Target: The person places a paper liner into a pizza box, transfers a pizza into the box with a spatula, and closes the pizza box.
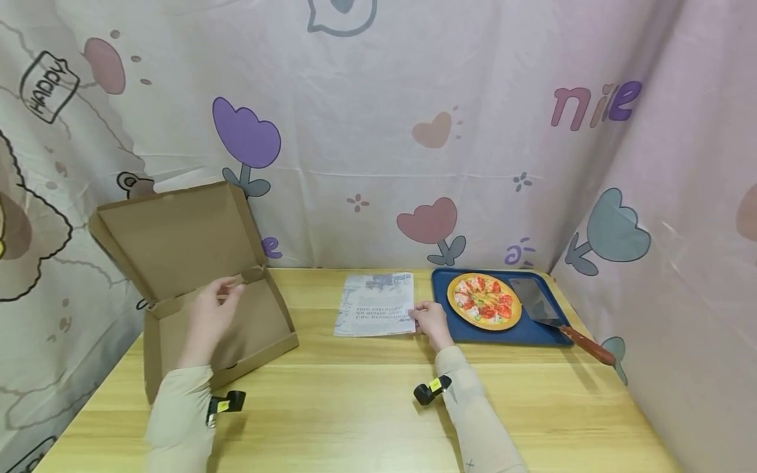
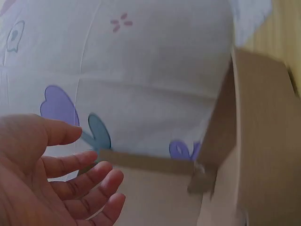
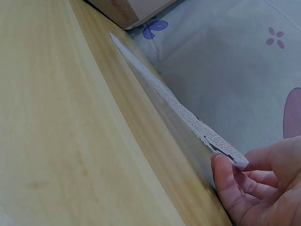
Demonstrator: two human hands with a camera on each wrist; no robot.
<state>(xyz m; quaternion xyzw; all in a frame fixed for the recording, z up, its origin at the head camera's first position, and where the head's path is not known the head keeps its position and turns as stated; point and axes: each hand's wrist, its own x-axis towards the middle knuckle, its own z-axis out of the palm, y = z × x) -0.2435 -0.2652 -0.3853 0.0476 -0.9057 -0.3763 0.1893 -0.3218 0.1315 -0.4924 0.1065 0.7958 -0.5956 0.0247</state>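
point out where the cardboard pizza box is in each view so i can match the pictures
Head: the cardboard pizza box stands open on the left, lid raised, with the left hand in front of it.
Left wrist: cardboard pizza box from bottom centre up the right side.
Right wrist: cardboard pizza box at the top edge, around the middle, cut off.
Shared landmark: the purple letter print beside it on the curtain, partly hidden in left wrist.

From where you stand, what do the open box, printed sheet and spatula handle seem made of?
Box: matte brown cardboard, going by its folded walls. Printed sheet: probably matte paper, from its thin edge. Spatula handle: perhaps smooth wood, given its reddish-brown colour, though plastic's possible.
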